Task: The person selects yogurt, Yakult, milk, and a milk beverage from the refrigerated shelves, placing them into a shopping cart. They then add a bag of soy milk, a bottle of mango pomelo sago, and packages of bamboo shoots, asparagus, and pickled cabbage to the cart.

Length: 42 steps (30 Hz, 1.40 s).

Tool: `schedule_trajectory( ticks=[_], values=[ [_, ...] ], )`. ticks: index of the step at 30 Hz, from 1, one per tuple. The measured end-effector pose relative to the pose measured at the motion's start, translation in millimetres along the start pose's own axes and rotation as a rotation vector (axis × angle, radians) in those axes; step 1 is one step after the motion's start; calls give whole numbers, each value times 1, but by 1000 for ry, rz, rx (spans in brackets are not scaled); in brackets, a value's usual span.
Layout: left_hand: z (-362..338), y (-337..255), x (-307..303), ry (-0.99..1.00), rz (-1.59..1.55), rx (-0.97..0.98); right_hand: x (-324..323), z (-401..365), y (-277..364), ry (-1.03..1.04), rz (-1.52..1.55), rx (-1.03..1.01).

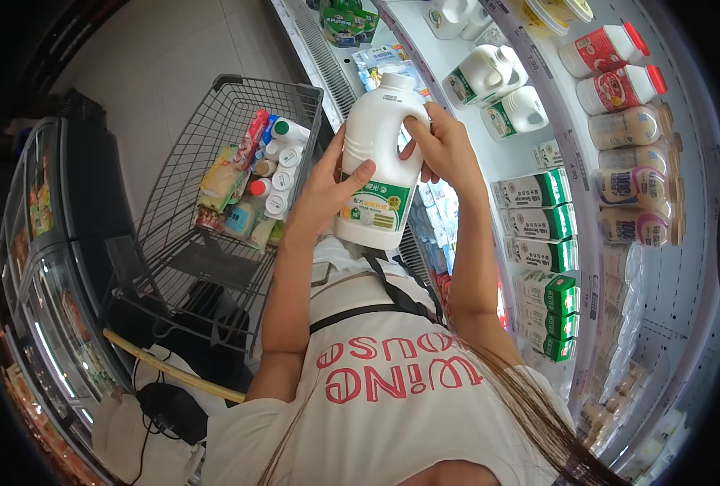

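Note:
A large white plastic jug (384,206) with a green and white label is held upright in front of my body. My left hand (332,182) presses against its left side, the thumb lying across the upper edge of the label. On the other side, my right hand (441,146) is wrapped round the jug's handle. The jug's white cap faces the top of the view. Similar white jugs (515,112) with green labels stand on the shelf to the right of my right hand.
A wire shopping cart (188,121) holding bottles and packaged goods (229,174) stands at the left. Shelves on the right hold green and white cartons (534,223), red-labelled bottles (615,89) and pale bottles (631,174). Glass-fronted cases (60,283) line the far left.

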State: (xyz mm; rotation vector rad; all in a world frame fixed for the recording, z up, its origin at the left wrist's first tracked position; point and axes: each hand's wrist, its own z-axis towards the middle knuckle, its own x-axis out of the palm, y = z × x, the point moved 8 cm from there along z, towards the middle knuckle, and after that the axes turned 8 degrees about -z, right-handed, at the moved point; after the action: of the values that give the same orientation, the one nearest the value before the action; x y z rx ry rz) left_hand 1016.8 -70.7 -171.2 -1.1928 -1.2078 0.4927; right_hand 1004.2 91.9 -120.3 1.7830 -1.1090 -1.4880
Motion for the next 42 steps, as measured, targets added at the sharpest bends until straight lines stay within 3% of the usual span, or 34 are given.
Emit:
schedule_trajectory(
  ticks=[4, 6, 10, 15, 19, 31, 34, 38, 42],
  values=[
    [22, 9, -51, -65, 57, 69, 46, 20, 16, 72, -114, -159],
    [39, -2, -77, -94, 74, 124, 74, 43, 20, -37, -285, -425],
    [86, -30, -134, -193, 395, 323, 119, 98, 27, -126, -257, -530],
    [155, -14, -207, -278, 572, 336, 182, 194, -11, -81, -169, -480],
    [190, 34, -264, -298, 559, 297, 221, 234, -33, -25, -187, -460],
    [208, 110, -339, -432, 769, 221, 311, 311, -122, 182, -269, -314],
    [213, 141, -354, -445, 786, 65, 327, 321, -143, 168, -311, -276],
    [215, 165, -352, -401, 833, 0, 331, 322, -157, 183, -444, -88],
    [214, 201, -346, -251, 1025, -259, 343, 318, -182, 459, -525, 143]
  ],
)
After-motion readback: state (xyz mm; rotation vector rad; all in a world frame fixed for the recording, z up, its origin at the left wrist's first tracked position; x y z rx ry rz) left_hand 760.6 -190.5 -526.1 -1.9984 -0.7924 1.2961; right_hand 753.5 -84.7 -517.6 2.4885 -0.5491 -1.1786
